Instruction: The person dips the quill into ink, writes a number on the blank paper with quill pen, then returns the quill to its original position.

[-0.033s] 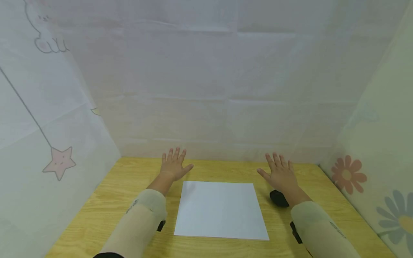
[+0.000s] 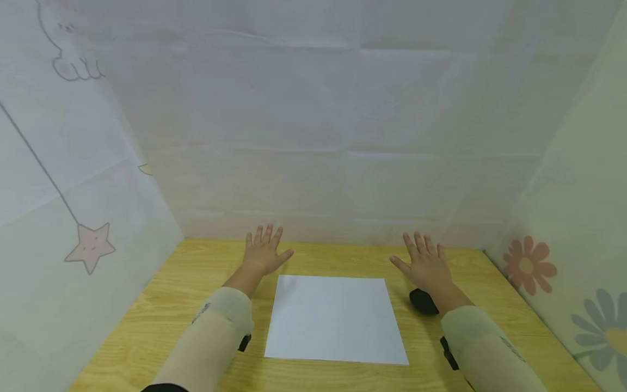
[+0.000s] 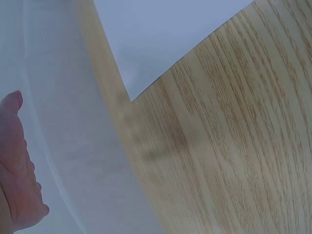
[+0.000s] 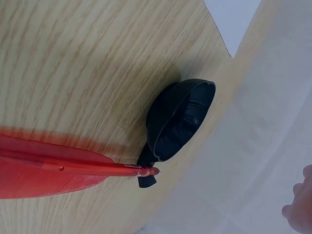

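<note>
My left hand [image 2: 263, 254] is held out with its fingers spread, beyond the far left corner of a white sheet of paper [image 2: 335, 318]. To the right, my right hand [image 2: 427, 265] is stretched out the same way, also with nothing in it. Partly covered by the right forearm in the head view is a black object [image 2: 422, 302]. The right wrist view shows it as a hollow, ribbed cup-like piece [image 4: 180, 119] tipped on its side, with a short stem. Beside that stem is the tip of a red feather pen [image 4: 87, 168].
The paper lies flat on a wood-grain table [image 2: 161, 326]. Pale cloth walls [image 2: 338, 136] stand behind and on both sides, printed with a star [image 2: 90, 246] on the left and flowers [image 2: 526, 265] on the right.
</note>
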A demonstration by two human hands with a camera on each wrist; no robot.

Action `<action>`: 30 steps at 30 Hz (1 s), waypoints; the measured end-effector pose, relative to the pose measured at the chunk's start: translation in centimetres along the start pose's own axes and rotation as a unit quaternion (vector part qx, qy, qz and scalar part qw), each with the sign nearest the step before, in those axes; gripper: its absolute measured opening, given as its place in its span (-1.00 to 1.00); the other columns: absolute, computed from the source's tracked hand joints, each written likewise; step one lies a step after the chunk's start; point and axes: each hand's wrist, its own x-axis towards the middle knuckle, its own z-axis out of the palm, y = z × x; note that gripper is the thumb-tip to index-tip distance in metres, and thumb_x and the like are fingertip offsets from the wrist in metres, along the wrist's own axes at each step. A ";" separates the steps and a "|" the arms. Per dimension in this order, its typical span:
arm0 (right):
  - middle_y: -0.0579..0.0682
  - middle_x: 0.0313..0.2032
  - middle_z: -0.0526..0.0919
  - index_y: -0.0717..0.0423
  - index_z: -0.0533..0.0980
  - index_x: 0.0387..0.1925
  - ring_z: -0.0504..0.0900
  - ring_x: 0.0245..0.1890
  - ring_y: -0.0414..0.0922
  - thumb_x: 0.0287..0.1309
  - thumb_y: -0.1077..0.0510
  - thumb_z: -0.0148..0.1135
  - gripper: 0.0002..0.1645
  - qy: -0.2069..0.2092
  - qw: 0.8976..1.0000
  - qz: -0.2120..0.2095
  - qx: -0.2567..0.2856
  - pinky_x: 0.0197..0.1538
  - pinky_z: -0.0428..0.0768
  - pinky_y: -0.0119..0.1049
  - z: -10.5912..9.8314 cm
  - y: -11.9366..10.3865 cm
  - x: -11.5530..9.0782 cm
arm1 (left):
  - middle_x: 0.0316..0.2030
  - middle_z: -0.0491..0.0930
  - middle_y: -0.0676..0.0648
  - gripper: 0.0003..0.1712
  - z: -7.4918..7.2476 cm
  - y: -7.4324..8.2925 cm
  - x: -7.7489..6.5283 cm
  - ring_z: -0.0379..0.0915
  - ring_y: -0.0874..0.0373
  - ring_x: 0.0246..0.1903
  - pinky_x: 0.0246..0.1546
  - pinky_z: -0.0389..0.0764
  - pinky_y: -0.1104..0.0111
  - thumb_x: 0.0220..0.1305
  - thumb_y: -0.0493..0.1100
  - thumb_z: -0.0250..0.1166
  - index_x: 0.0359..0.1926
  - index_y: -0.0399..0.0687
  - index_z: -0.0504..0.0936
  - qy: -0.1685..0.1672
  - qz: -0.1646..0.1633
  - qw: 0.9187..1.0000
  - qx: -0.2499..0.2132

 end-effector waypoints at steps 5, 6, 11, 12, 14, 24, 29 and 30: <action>0.34 0.53 -0.22 0.13 -0.18 0.55 -0.29 0.51 0.36 0.33 -0.49 -0.24 0.09 -0.002 1.000 0.000 -0.004 0.42 -0.41 0.37 0.0 -0.1 0.0 | 0.57 -0.34 -0.14 -0.06 -0.2 0.1 -0.4 -0.56 -0.16 0.55 0.48 -0.46 -0.14 0.41 0.43 -0.19 0.58 0.08 -0.22 -0.003 -0.002 1.000 -0.004; 0.34 0.53 -0.22 0.13 -0.18 0.55 -0.29 0.51 0.35 0.33 -0.50 -0.24 0.09 -0.002 1.000 0.000 -0.002 0.42 -0.41 0.37 0.1 -0.1 0.0 | 0.57 -0.35 -0.14 -0.06 -0.2 0.1 -0.5 -0.56 -0.16 0.55 0.48 -0.47 -0.14 0.41 0.43 -0.18 0.57 0.08 -0.22 -0.003 -0.002 1.000 -0.007; 0.36 0.52 -0.18 0.14 -0.18 0.55 -0.24 0.51 0.35 0.33 -0.50 -0.25 0.10 0.010 1.000 -0.006 0.006 0.42 -0.35 0.38 0.1 0.3 0.0 | 0.57 -0.36 -0.16 -0.04 -0.2 -0.2 -0.8 -0.55 -0.17 0.55 0.48 -0.45 -0.14 0.41 0.41 -0.15 0.57 0.04 -0.23 0.001 0.005 1.000 -0.017; 0.37 0.51 -0.16 0.16 -0.17 0.55 -0.23 0.50 0.36 0.33 -0.50 -0.24 0.10 0.015 1.000 -0.008 0.006 0.42 -0.33 0.39 0.1 0.4 0.0 | 0.57 -0.37 -0.16 -0.04 -0.2 -0.2 -0.9 -0.56 -0.17 0.55 0.48 -0.44 -0.13 0.41 0.41 -0.15 0.57 0.04 -0.24 0.000 0.007 1.000 -0.018; 0.39 0.50 -0.14 0.18 -0.16 0.55 -0.19 0.50 0.37 0.34 -0.48 -0.22 0.09 0.023 1.000 -0.013 0.007 0.42 -0.28 0.40 0.0 0.8 0.0 | 0.57 -0.36 -0.18 -0.02 -0.2 -0.4 -0.9 -0.55 -0.17 0.55 0.49 -0.42 -0.12 0.40 0.39 -0.11 0.57 0.01 -0.24 0.004 0.015 1.000 -0.024; 0.44 0.47 -0.02 0.32 -0.09 0.51 0.00 0.44 0.40 0.35 -0.41 -0.11 0.09 0.038 0.999 -0.016 0.023 0.41 -0.01 0.36 0.0 1.9 -1.4 | 0.57 -0.37 -0.18 0.11 1.2 -1.5 -1.8 -0.49 -0.18 0.55 0.50 -0.23 -0.13 0.33 0.38 0.06 0.56 -0.09 -0.28 0.007 0.090 0.995 -0.050; 0.46 0.44 0.06 0.34 -0.03 0.49 0.09 0.39 0.44 0.37 -0.37 -0.08 0.05 0.036 0.998 -0.010 0.043 0.33 0.13 0.40 0.1 2.2 -2.5 | 0.56 -0.32 -0.19 0.15 1.7 -1.7 -3.0 -0.42 -0.19 0.55 0.50 -0.20 -0.12 0.30 0.35 0.13 0.56 -0.12 -0.29 -0.002 0.115 0.991 -0.075; 0.46 0.44 0.06 0.33 -0.03 0.49 0.09 0.39 0.44 0.37 -0.38 -0.09 0.05 0.032 0.998 -0.007 0.049 0.32 0.13 0.40 0.1 2.3 -2.8 | 0.56 -0.31 -0.20 0.15 1.8 -1.7 -3.2 -0.40 -0.20 0.55 0.50 -0.19 -0.11 0.30 0.34 0.15 0.56 -0.13 -0.28 -0.003 0.119 0.990 -0.079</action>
